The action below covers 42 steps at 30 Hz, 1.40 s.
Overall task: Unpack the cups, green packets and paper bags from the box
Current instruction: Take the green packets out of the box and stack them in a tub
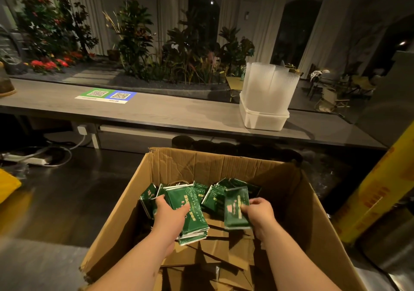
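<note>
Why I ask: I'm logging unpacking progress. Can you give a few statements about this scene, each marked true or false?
1. The left hand and right hand are both inside the box. True.
2. The cups are in the box. False: they stand in a white tub on the counter.
3. The right hand grips green packets. True.
4. The left hand holds nothing. False: it grips a stack of green packets.
</note>
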Motion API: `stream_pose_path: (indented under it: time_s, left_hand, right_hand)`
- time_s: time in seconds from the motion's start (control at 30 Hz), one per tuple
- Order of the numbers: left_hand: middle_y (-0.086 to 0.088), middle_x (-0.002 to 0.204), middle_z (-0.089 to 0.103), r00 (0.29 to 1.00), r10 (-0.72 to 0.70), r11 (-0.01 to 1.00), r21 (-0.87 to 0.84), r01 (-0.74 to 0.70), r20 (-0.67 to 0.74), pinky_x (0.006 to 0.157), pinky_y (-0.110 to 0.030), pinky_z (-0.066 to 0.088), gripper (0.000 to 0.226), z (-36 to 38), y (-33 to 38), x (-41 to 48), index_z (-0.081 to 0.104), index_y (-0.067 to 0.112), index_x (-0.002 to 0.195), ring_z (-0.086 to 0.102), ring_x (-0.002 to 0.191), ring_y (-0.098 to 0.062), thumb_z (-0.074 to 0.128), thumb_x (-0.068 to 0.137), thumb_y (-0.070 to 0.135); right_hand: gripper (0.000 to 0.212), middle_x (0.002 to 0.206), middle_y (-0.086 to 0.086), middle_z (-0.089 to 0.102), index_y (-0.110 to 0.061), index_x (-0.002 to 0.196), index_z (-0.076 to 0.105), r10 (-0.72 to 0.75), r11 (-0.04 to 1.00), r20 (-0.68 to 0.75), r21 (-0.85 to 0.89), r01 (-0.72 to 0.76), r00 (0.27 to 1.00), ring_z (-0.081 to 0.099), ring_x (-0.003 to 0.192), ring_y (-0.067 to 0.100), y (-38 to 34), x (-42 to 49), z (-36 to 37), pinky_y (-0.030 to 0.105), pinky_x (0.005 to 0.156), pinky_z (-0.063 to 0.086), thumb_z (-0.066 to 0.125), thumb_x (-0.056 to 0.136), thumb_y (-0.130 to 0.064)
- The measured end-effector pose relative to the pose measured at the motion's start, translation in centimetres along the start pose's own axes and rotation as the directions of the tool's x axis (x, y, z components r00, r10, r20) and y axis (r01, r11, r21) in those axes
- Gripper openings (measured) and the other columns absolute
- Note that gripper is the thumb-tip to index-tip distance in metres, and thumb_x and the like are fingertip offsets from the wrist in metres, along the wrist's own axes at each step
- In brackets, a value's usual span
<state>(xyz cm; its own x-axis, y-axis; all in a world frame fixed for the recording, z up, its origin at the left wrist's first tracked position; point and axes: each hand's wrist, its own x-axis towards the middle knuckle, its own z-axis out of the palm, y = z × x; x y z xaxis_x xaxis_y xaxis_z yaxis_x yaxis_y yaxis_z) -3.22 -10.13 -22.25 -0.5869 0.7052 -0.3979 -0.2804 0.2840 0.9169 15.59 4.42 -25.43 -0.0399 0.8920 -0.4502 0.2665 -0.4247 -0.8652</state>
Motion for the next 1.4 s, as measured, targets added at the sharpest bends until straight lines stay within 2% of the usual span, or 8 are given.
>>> stream_pose_path:
  time_s: [0.1, 0.2, 0.33, 0.53, 0.7, 1.0, 1.23, 1.4]
  left_hand:
    - [-0.008, 0.134, 0.052, 1.000, 0.006, 0.999, 0.050, -0.008, 0.025, 0.090, -0.045, 0.051, 0.061, 0.1, 0.1, 0.1, 0.024, 0.028, 0.146, 0.057, 0.116, -0.029, 0.064, 0.100, 0.026]
    - [-0.007, 0.149, 0.043, 0.999, 0.031, 0.999, 0.024, -0.032, 0.043, 0.107, -0.050, 0.041, 0.071, 0.2, 0.3, 0.2, 0.020, 0.032, 0.152, 0.046, 0.129, -0.029, 0.062, 0.097, 0.049]
    - [-0.005, 0.158, 0.038, 0.995, 0.016, 1.000, 0.020, -0.018, 0.094, 0.113, -0.059, 0.037, 0.092, 0.4, 0.1, 0.2, 0.016, 0.045, 0.154, 0.041, 0.141, -0.034, 0.061, 0.080, 0.076]
    - [-0.002, 0.121, 0.059, 0.996, 0.075, 0.997, 0.027, -0.076, 0.042, 0.086, -0.039, 0.042, 0.051, 0.2, -0.9, 1.3, 0.036, 0.024, 0.136, 0.057, 0.100, -0.013, 0.069, 0.098, 0.021]
    - [-0.002, 0.117, 0.062, 0.996, 0.086, 0.995, -0.048, -0.086, -0.009, 0.069, -0.031, 0.046, 0.044, 0.1, -0.4, 1.1, 0.042, 0.023, 0.130, 0.062, 0.098, -0.017, 0.070, 0.096, 0.016]
    - [-0.002, 0.111, 0.066, 0.998, 0.058, 0.994, -0.097, -0.060, -0.028, 0.063, -0.026, 0.042, 0.028, 0.1, -0.2, 0.4, 0.055, 0.019, 0.118, 0.062, 0.093, -0.015, 0.070, 0.096, 0.013]
    - [-0.002, 0.112, 0.064, 0.997, 0.067, 0.994, -0.084, -0.070, -0.030, 0.062, -0.026, 0.041, 0.028, 0.0, -0.2, 0.4, 0.053, 0.019, 0.119, 0.060, 0.092, -0.013, 0.069, 0.097, 0.013]
    - [-0.001, 0.110, 0.064, 0.998, 0.067, 0.995, -0.074, -0.068, -0.019, 0.061, -0.025, 0.040, 0.029, 0.1, 0.0, 0.3, 0.053, 0.017, 0.122, 0.060, 0.090, -0.012, 0.068, 0.098, 0.013]
  right_hand:
    - [0.017, 0.105, 0.022, 0.076, -0.002, 0.113, 0.064, 0.030, 0.919, 0.331, 0.361, -0.156, 0.943, 0.076, 0.093, 0.035, -3.4, -3.6, 0.3, 0.044, 0.074, 0.062, 0.063, 0.097, -0.002]
    - [0.012, 0.106, 0.023, 0.075, 0.001, 0.106, 0.064, -0.045, 0.955, 0.449, 0.280, -0.093, 0.892, 0.075, 0.096, 0.036, -4.5, -5.9, 2.3, 0.042, 0.076, 0.062, 0.065, 0.095, -0.002]
    - [0.024, 0.100, 0.016, 0.073, -0.004, 0.101, 0.060, -0.217, 0.975, 0.319, 0.035, 0.217, 0.923, 0.075, 0.088, 0.027, -2.6, -6.7, 5.2, 0.029, 0.063, 0.059, 0.079, 0.087, -0.010]
    - [0.024, 0.093, 0.000, 0.069, -0.016, 0.104, 0.068, -0.338, 0.885, 0.140, -0.290, 0.365, 0.931, 0.066, 0.086, 0.015, -2.1, -4.6, 5.2, 0.033, 0.076, 0.058, 0.063, 0.099, -0.038]
    - [0.059, 0.136, 0.008, 0.056, -0.015, 0.141, 0.049, -0.242, 0.658, -0.139, -0.751, 0.057, 0.960, 0.049, 0.129, 0.030, 0.7, 0.3, 1.4, 0.045, 0.102, 0.047, 0.064, 0.095, -0.050]
    - [0.078, 0.153, 0.005, 0.037, -0.025, 0.153, 0.037, -0.305, 0.479, 0.000, -0.864, 0.153, 0.952, 0.030, 0.144, 0.030, 2.2, 0.5, 2.5, 0.049, 0.115, 0.032, 0.076, 0.088, -0.046]
    - [0.057, 0.155, -0.004, 0.038, -0.028, 0.148, 0.042, -0.495, 0.289, 0.239, -0.861, 0.418, 0.835, 0.028, 0.146, 0.023, 1.1, 0.0, 3.0, 0.047, 0.119, 0.027, 0.067, 0.096, -0.028]
    - [0.042, 0.137, -0.005, 0.050, -0.029, 0.128, 0.050, -0.341, 0.228, 0.457, -0.808, 0.544, 0.822, 0.040, 0.134, 0.023, 1.6, -0.1, 4.4, 0.049, 0.116, 0.030, 0.070, 0.092, -0.024]
